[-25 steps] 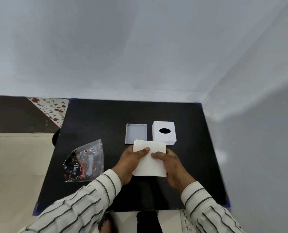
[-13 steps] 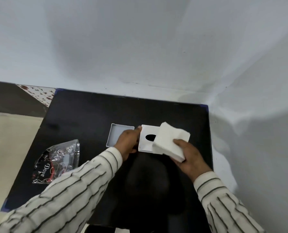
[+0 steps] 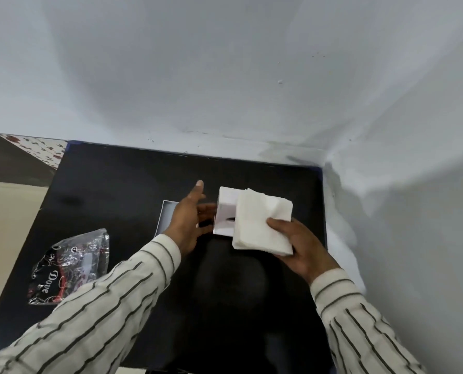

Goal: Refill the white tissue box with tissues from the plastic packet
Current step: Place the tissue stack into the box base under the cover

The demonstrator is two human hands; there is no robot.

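The white tissue box (image 3: 225, 211) stands on the black table (image 3: 117, 190), its oval hole partly hidden. My right hand (image 3: 303, 248) grips a stack of white tissues (image 3: 262, 224), held in front of the box's right half and covering it. My left hand (image 3: 188, 220) is spread wide just left of the box. Its fingertips touch the box's left side and its thumb points up, clear of the box. The crumpled plastic packet (image 3: 68, 265) lies at the table's left. The box's grey-white base tray (image 3: 166, 211) lies behind my left hand, partly hidden.
The table sits in a corner, with a white wall (image 3: 225, 90) behind and another (image 3: 413, 211) close on the right. To the left are a floor (image 3: 6, 211) and a patterned cloth (image 3: 36, 147).
My left hand has loosened from the box's side and its thumb has lifted. The tissue stack has shifted a little lower over the box. The camera has moved closer.
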